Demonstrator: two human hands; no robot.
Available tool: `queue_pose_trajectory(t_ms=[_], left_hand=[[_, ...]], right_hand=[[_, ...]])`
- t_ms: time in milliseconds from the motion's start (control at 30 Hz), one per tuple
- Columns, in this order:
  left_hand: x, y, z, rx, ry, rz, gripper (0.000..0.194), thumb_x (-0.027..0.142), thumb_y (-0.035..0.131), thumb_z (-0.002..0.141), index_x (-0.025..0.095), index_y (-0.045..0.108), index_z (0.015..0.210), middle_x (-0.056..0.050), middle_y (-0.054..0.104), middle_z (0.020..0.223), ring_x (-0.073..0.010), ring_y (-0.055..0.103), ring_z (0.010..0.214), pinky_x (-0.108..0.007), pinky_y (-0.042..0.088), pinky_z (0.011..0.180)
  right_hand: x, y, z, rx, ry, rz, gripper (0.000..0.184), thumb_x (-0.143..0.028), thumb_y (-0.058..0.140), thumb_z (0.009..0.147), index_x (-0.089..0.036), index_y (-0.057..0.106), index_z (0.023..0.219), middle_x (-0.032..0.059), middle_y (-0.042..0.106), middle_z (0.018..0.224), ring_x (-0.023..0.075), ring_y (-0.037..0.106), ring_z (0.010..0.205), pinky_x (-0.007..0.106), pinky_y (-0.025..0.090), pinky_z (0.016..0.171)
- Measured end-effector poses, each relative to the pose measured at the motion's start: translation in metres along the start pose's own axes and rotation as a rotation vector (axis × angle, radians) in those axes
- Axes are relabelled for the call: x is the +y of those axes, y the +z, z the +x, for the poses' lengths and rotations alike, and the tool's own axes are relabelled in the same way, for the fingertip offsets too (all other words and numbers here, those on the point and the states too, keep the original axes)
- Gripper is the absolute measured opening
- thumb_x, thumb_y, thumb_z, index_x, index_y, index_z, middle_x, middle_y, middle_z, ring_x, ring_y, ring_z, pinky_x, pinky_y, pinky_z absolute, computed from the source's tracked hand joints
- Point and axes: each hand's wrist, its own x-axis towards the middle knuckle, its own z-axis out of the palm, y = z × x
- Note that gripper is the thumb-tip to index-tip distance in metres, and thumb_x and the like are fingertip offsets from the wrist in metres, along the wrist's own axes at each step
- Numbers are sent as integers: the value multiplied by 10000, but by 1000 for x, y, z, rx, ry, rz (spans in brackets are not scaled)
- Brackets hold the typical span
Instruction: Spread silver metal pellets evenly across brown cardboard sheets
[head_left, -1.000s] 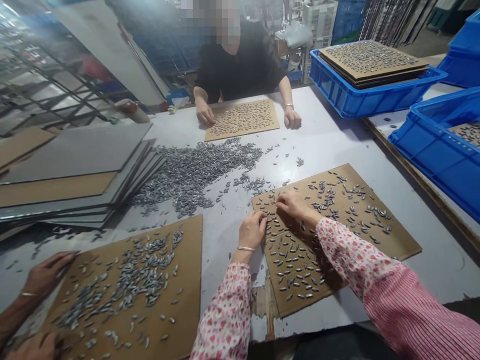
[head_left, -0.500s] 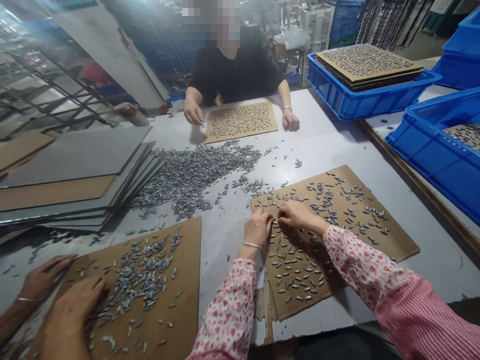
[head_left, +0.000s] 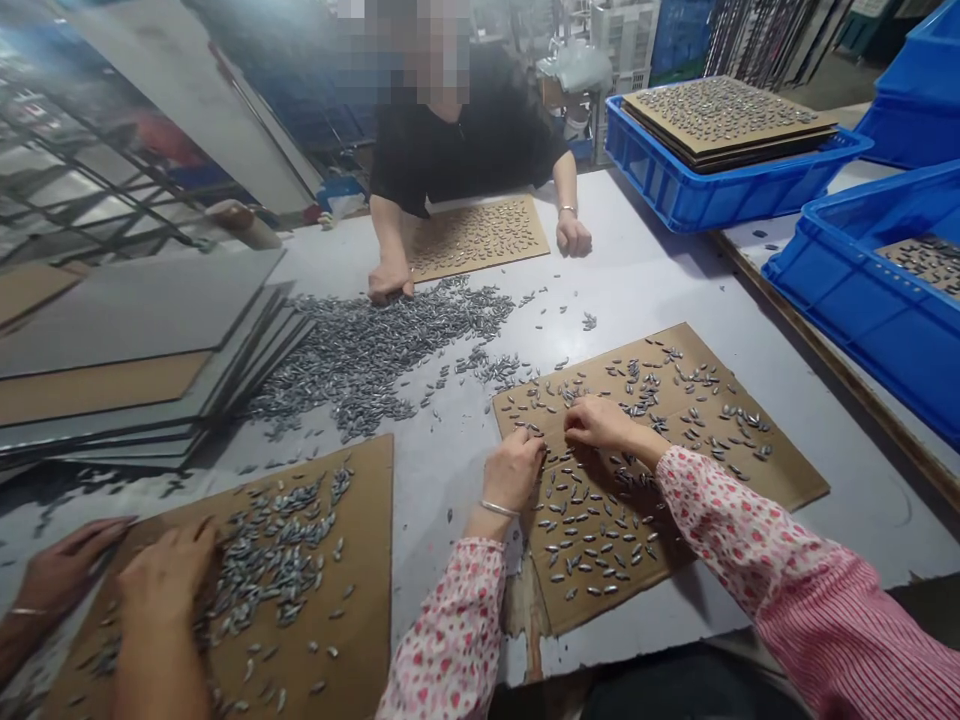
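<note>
A brown cardboard sheet (head_left: 780, 470) lies in front of me, with small grey spindle-shaped metal pieces (head_left: 589, 550) over it. They lie spaced in rough rows on its near part and bunched loosely on its far and right parts. At the sheet's left edge, my left hand (head_left: 514, 470) has its thumb and fingers closed together beside some pieces. My right hand (head_left: 600, 422) is closed in a pinch just right of it, low over the sheet. Whatever is between the fingertips of either hand is too small or hidden to make out.
A heap of metal pieces (head_left: 375, 350) lies mid-table. Left are a co-worker's hands (head_left: 165, 570) on another cardboard sheet (head_left: 345, 620) and stacked grey boards (head_left: 150, 310). Opposite, a person in black (head_left: 472, 130) has a filled sheet (head_left: 480, 235). Blue crates (head_left: 675, 205) stand right.
My right hand has shifted slightly right and away from my left hand, which has hardly moved. The person opposite has moved a hand onto the heap. The left co-worker's nearer hand has moved up the sheet.
</note>
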Motion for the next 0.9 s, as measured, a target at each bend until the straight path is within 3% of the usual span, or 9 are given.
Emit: queue_pose_trajectory(t_ms=[167, 367, 500, 667, 767, 900], left_hand=[[-1, 1, -4, 1, 1, 63, 289, 326, 379, 947, 229, 650, 927, -49, 573, 918, -163, 547, 870, -254, 388, 673], [11, -9, -13, 34, -36, -61, 247, 314, 419, 932, 226, 646, 975, -44, 584, 929, -146, 562, 841, -242, 395, 662], [24, -7, -10, 13, 16, -81, 264, 326, 414, 932, 234, 661, 947, -41, 581, 912, -144, 557, 835, -243, 396, 680], [32, 2, 0, -10, 24, -19, 270, 289, 407, 929, 221, 668, 915, -52, 578, 901, -153, 554, 838, -253, 389, 667], [33, 2, 2, -17, 26, -17, 246, 289, 434, 918, 218, 669, 902, -51, 585, 898, -159, 562, 854, -252, 388, 661], [33, -1, 0, -51, 13, -57, 233, 307, 452, 910, 235, 673, 919, -43, 593, 907, -151, 573, 826, -250, 388, 645]], right_hand=[[0, 6, -9, -49, -105, -47, 158, -287, 610, 822, -242, 737, 903, 54, 671, 930, 193, 572, 908, 254, 387, 739], [-4, 13, -14, -5, -135, -117, 151, -276, 595, 846, -200, 720, 880, 77, 661, 928, 204, 555, 901, 278, 377, 746], [-3, 6, -16, 36, -77, -73, 180, -280, 560, 878, -180, 710, 883, 82, 647, 919, 188, 548, 876, 273, 375, 743], [12, -14, -23, 156, 115, 33, 222, -286, 516, 907, -178, 709, 928, 75, 642, 916, 173, 548, 884, 259, 373, 731], [22, -18, -31, 105, 113, 5, 196, -297, 549, 883, -190, 712, 896, 64, 656, 911, 169, 557, 856, 251, 364, 695], [21, -9, -45, -10, 23, -64, 180, -366, 616, 835, -217, 712, 860, 50, 667, 907, 177, 567, 850, 256, 358, 678]])
